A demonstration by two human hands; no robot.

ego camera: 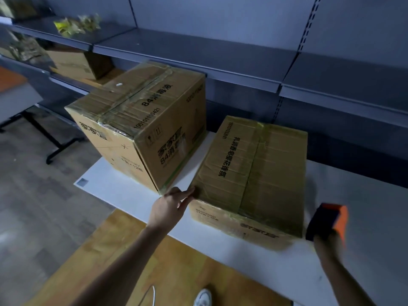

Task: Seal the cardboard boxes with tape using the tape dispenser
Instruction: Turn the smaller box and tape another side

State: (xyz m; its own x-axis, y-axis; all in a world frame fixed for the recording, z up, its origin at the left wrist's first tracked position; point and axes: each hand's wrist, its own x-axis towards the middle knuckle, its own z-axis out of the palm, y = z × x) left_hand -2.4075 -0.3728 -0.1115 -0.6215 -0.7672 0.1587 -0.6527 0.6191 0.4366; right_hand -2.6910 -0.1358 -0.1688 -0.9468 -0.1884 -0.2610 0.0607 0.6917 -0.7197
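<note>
From the head camera we look down on a white worktop (254, 257) carrying two cardboard boxes, both with flaps shut and clear tape running along their top seams. The taller box (141, 120) stands at the back left; the flatter box (254, 173) lies just beside it to the right, nearer us, apart from it by a narrow gap. Our left hand (170, 206) reaches forward, its fingers (187, 194) extended and loose, touching the flat box's near left corner without gripping. Our right hand (326, 241) is clenched around the tape dispenser (329, 219), dark with an orange side, held just right of the flat box, blurred. Grey shelves (220, 51) run behind the worktop.
</note>
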